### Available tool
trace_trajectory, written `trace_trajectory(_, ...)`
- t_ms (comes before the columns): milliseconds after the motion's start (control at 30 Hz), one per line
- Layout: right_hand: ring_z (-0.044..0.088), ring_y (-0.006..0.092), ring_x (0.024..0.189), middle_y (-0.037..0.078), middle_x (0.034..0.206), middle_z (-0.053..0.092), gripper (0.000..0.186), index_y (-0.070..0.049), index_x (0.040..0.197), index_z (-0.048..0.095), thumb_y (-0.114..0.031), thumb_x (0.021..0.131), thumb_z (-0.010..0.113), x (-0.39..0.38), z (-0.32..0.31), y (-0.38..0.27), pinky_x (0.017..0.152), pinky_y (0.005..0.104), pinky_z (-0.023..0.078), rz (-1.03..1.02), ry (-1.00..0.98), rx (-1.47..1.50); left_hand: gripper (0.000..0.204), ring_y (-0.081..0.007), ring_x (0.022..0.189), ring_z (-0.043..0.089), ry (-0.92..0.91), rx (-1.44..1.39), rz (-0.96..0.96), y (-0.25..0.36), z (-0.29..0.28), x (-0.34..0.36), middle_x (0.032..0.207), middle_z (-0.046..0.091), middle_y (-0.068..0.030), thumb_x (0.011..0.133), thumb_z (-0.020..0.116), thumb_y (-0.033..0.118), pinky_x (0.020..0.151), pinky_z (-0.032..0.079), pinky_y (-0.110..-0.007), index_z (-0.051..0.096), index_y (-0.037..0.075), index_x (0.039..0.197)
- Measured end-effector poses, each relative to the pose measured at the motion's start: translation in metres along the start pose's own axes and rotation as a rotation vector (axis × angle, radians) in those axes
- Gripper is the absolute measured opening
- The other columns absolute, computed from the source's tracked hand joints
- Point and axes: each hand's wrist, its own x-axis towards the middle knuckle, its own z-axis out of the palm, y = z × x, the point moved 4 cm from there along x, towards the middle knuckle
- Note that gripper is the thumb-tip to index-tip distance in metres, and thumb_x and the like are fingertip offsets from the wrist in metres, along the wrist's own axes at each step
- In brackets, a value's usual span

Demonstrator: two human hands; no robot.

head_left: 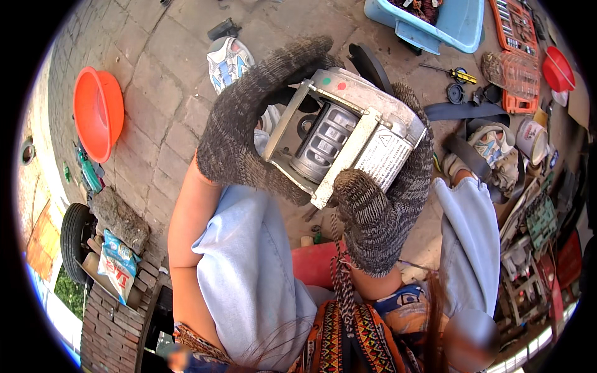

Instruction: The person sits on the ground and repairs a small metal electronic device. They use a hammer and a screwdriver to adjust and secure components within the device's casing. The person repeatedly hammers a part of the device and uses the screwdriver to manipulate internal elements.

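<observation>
Basin (98, 115) left of mechanism (346, 140)

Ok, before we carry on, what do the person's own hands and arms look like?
The left hand and right hand wear matching knit gloves, dark grey-black flecked with lighter brownish grey, with no visible markings. The gloves end near the wrists; the forearms are bare, no sleeves covering them.

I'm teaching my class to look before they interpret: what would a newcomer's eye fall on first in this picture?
First, the metal unit at the centre, held between the gloved left grip and right grip, with a grey cylinder showing through its open side. Next, the bright orange basin on the paving at the left. Then the light-blue tub at the upper right.
</observation>
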Motion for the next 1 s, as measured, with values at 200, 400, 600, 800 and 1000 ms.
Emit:
trace_trajectory(200, 0.056, 0.0200, 0.107, 0.012, 0.123, 0.054, 0.078, 0.000, 0.136, 0.040, -0.017, 0.071, 0.079, 0.001, 0.003, -0.002, 0.088, 0.0308, 0.050, 0.021, 0.015, 0.049, 0.085, -0.0209, 0.112, 0.055, -0.006, -0.020, -0.024, 0.001, 0.001, 0.000, 0.123, 0.056, -0.0141, 0.071, 0.080, 0.022, 0.096, 0.045, -0.033, 0.036, 0.001, 0.141)
trace_trajectory(400, 0.050, 0.0264, 0.116, 0.019, 0.126, 0.045, 0.086, 0.005, 0.134, 0.029, -0.014, 0.069, 0.082, 0.005, 0.001, -0.003, 0.097, 0.0372, 0.044, 0.141, -0.046, 0.004, 0.083, -0.0196, 0.109, 0.057, 0.003, 0.008, -0.031, 0.007, -0.001, -0.002, 0.120, 0.058, -0.0138, 0.074, 0.079, 0.023, 0.094, 0.046, -0.032, 0.036, 0.001, 0.141)
trace_trajectory(600, 0.050, 0.0260, 0.116, 0.018, 0.127, 0.044, 0.084, 0.004, 0.137, 0.027, -0.013, 0.073, 0.078, 0.010, 0.004, 0.004, 0.098, 0.0362, 0.044, 0.096, -0.067, 0.012, 0.080, -0.0182, 0.106, 0.059, 0.043, 0.259, 0.078, 0.023, 0.009, -0.004, 0.116, 0.061, -0.0136, 0.076, 0.077, 0.025, 0.092, 0.048, -0.030, 0.035, 0.000, 0.141)
trace_trajectory(800, 0.050, 0.0251, 0.118, 0.018, 0.130, 0.045, 0.090, -0.001, 0.141, 0.025, -0.011, 0.070, 0.079, 0.038, -0.001, 0.033, 0.099, 0.0356, 0.044, -0.119, -0.256, -0.204, 0.082, -0.0347, 0.117, 0.052, -0.084, 0.731, 0.437, 0.019, 0.014, 0.003, 0.127, 0.054, -0.0152, 0.055, 0.078, 0.010, 0.099, 0.044, -0.043, 0.050, 0.010, 0.132)
trace_trajectory(1000, 0.054, 0.0250, 0.114, 0.015, 0.127, 0.050, 0.090, -0.002, 0.137, 0.034, -0.013, 0.064, 0.085, 0.063, 0.010, 0.098, 0.095, 0.0355, 0.048, 0.045, -0.238, 0.076, 0.072, -0.0312, 0.111, 0.055, 0.000, 1.119, 0.627, -0.003, 0.014, -0.003, 0.120, 0.057, -0.0084, 0.057, 0.077, 0.013, 0.092, 0.047, -0.043, 0.058, 0.014, 0.126)
